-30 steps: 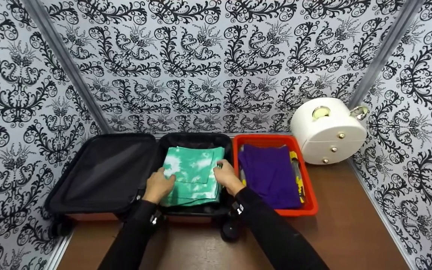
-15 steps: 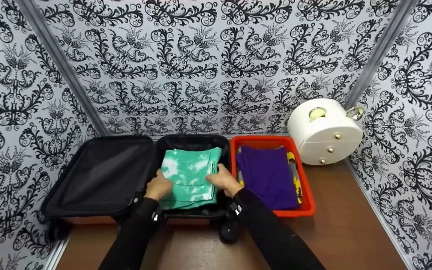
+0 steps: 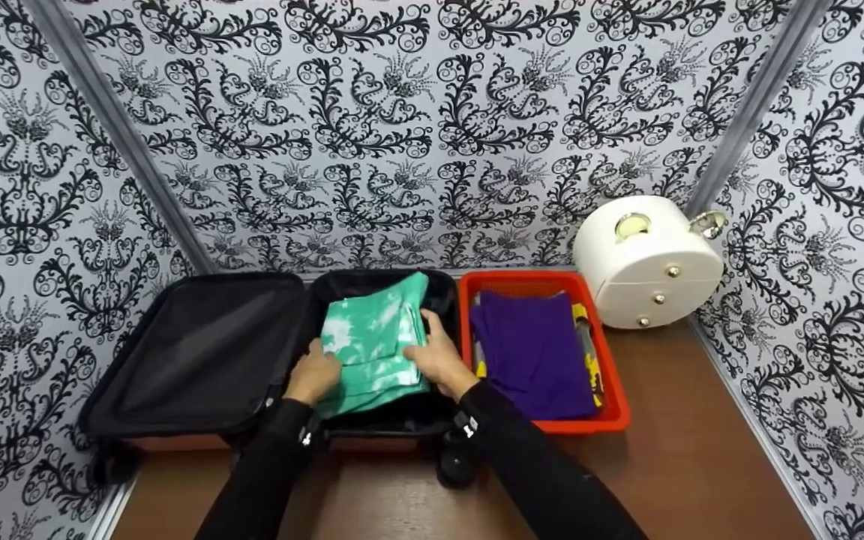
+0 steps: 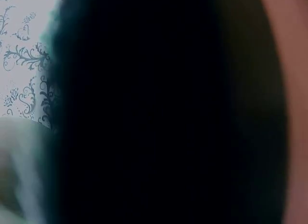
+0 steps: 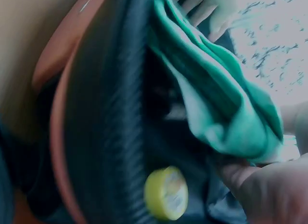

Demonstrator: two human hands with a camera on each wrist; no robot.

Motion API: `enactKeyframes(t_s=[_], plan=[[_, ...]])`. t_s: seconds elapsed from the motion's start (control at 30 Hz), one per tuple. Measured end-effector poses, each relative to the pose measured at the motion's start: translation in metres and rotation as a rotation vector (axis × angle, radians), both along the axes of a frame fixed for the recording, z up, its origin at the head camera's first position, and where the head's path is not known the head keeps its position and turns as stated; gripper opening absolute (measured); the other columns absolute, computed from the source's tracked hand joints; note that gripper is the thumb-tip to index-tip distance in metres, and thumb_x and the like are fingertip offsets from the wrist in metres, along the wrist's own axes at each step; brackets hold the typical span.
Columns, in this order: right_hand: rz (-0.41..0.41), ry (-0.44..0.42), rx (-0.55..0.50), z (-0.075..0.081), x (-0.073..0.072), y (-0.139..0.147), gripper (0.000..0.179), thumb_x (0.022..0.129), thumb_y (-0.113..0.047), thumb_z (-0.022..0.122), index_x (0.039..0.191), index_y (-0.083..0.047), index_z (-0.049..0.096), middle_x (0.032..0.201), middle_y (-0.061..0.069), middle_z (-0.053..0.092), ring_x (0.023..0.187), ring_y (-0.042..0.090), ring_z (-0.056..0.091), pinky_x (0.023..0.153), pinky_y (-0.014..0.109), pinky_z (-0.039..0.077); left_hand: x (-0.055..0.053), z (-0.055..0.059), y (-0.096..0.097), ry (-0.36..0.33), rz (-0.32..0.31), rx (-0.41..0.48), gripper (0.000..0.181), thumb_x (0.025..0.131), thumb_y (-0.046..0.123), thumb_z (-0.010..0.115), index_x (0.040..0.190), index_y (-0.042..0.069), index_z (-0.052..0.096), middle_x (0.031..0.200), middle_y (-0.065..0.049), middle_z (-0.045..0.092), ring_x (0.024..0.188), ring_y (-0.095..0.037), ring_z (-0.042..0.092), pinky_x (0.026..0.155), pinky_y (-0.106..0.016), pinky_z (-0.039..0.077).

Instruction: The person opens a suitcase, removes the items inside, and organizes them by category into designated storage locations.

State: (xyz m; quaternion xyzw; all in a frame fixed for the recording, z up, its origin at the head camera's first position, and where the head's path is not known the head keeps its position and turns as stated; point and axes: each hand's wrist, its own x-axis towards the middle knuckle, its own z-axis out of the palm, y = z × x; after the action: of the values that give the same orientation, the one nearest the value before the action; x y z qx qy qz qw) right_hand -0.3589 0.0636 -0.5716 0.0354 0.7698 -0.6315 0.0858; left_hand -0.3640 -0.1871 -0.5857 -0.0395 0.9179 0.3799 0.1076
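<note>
A folded green-and-white tie-dye cloth [image 3: 368, 337] lies tilted over the black-lined suitcase half [image 3: 443, 289], its far right corner raised. My left hand [image 3: 316, 375] grips its left edge, thumb on top and fingers mostly hidden. At the right edge, my right hand [image 3: 438, 354] pinches the layers between thumb and fingers. In the right wrist view the cloth [image 5: 219, 94] bulges in folds above the lining, with my right hand [image 5: 274, 190] at its lower end. A yellow round object [image 5: 166, 192] sits low by the zipper edge. Darkness fills most of the left wrist view.
The suitcase's other half [image 3: 199, 352] lies to the left. On the right, a red basket [image 3: 616, 420] holds a folded purple cloth [image 3: 533, 352] and yellow-and-grey items [image 3: 589, 360]. Behind it stands a white rounded case [image 3: 646, 262] with gold knobs. Patterned walls enclose the space.
My right hand has shifted left and slightly inward with the cloth's right edge. The cloth has narrowed and tilted, its far right corner rising. My left hand has barely moved.
</note>
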Motion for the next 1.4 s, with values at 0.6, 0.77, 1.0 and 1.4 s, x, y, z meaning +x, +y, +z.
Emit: enactKeyframes(t_s=[0.6,0.77,1.0,1.4], plan=[[0.052,0.093,-0.431,0.076,0.036,0.007,0.08,0.103,0.0,0.063,0.17,-0.035,0.037,0.129,0.023,0.067,0.081,0.025,0.078,0.067,0.041,0.068,-0.007,-0.001,-0.002,0.019,0.042,0.271,0.088,0.115,0.067,0.014,0.173,0.002,0.03,0.179,-0.026,0.032,0.165,-0.048,0.033,0.136,-0.061,0.027],[-0.001,0.087,-0.376,0.076,0.04,0.037,0.078,0.105,-0.004,0.062,0.17,-0.036,0.035,0.133,0.021,0.067,0.081,0.022,0.076,0.067,0.038,0.067,-0.001,0.017,0.01,-0.089,0.088,0.502,0.083,0.114,0.063,0.042,0.169,0.002,0.04,0.174,-0.025,0.042,0.16,-0.043,0.044,0.133,-0.056,0.034],[-0.058,0.058,-0.105,0.059,0.046,0.091,0.075,0.105,-0.009,0.058,0.173,-0.027,0.032,0.14,0.023,0.062,0.077,0.019,0.07,0.066,0.033,0.063,0.014,0.051,0.047,0.023,0.095,0.404,0.058,0.109,0.038,0.057,0.155,0.002,0.052,0.147,-0.023,0.061,0.126,-0.034,0.062,0.109,-0.049,0.049],[-0.126,0.109,0.135,0.075,0.052,0.159,0.072,0.108,-0.011,0.053,0.175,-0.017,0.028,0.163,0.027,0.048,0.104,0.028,0.068,0.086,0.04,0.063,0.032,0.087,0.12,0.331,-0.011,0.311,0.045,0.102,0.035,0.073,0.139,0.01,0.069,0.126,-0.016,0.077,0.113,-0.033,0.072,0.107,-0.052,0.056]])
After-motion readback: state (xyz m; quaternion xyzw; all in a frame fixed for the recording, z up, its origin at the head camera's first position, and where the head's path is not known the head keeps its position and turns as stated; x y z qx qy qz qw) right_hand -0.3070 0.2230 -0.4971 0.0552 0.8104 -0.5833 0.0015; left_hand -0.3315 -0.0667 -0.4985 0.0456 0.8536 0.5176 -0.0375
